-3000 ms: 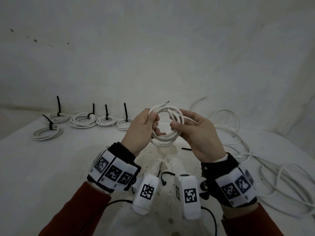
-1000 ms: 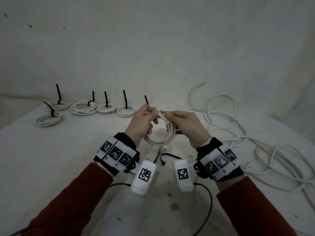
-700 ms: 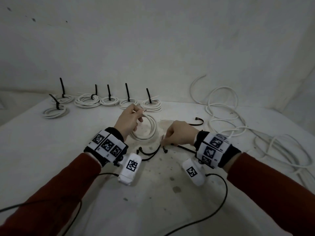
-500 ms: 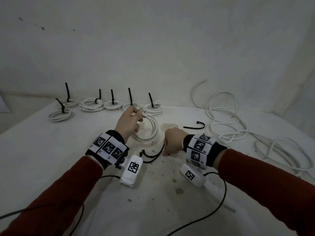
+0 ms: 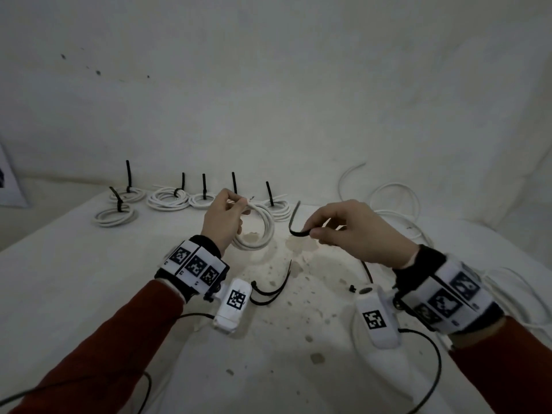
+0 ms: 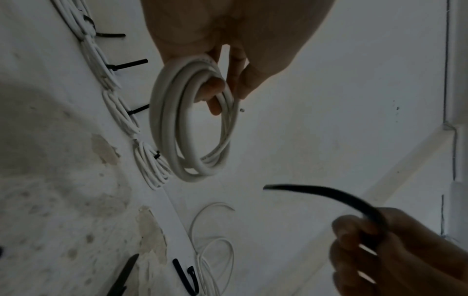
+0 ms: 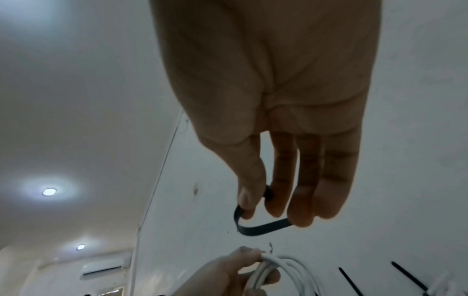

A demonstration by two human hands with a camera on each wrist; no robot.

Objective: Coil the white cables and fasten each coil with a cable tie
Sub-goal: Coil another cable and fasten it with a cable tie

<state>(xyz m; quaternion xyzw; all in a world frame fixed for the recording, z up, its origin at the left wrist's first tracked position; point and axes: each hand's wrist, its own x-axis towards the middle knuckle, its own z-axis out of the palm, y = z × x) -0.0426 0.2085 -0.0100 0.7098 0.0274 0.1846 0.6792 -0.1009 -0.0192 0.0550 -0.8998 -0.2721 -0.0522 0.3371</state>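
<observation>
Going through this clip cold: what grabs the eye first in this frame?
Centre stage, the left hand holds a loose white cable coil up off the table, while the right hand pinches a curved black cable tie beside it, not yet around the coil. Behind them, a row of finished coils lies along the table's far left edge, their black tie tails sticking up. An untidy heap of uncoiled white cable sprawls at far right.

white coil (image 5: pixel 259 231), black cable tie (image 5: pixel 295 222), red sleeves (image 5: pixel 98 354)

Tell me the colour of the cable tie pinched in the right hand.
Black: the thin curved plastic cable tie in the right hand shows best in the head view.
</observation>
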